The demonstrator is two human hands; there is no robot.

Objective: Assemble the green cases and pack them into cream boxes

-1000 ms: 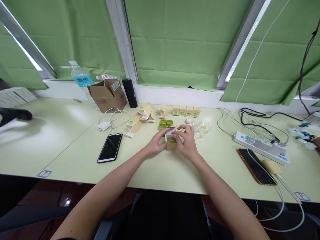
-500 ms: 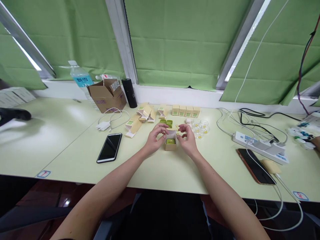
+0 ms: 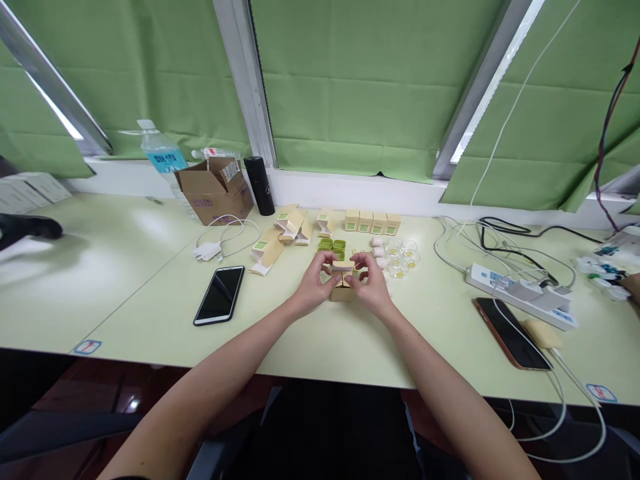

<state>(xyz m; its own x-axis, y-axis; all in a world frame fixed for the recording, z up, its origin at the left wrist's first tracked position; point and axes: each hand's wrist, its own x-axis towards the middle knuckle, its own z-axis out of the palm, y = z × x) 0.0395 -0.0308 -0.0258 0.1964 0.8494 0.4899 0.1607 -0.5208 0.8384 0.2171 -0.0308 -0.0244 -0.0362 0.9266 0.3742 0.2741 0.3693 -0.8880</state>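
Between my hands stands a small tan cardboard box (image 3: 341, 294) on the table, its side flaps folded inward and its lid flap raised at the back. My left hand (image 3: 315, 283) grips the box's left side, thumb on a flap. From the right, my right hand (image 3: 371, 283) holds the other flap, also with the thumb. The folded flaps hide the box's contents. Just behind are green square containers (image 3: 333, 247). Beside my right hand lie pale pink pieces (image 3: 379, 252) and clear plastic pieces with yellow centres (image 3: 403, 257).
Closed small boxes (image 3: 373, 222) line the back, with opened boxes (image 3: 267, 250) to their left. A phone (image 3: 219, 296) lies left, another phone (image 3: 513, 333) right by a power strip (image 3: 520, 296) and cables. A carton (image 3: 215, 192) and black flask (image 3: 259, 187) stand behind.
The side flaps have folded inward over the green thing that showed inside the box. Both my hands have moved closer together over the box top.
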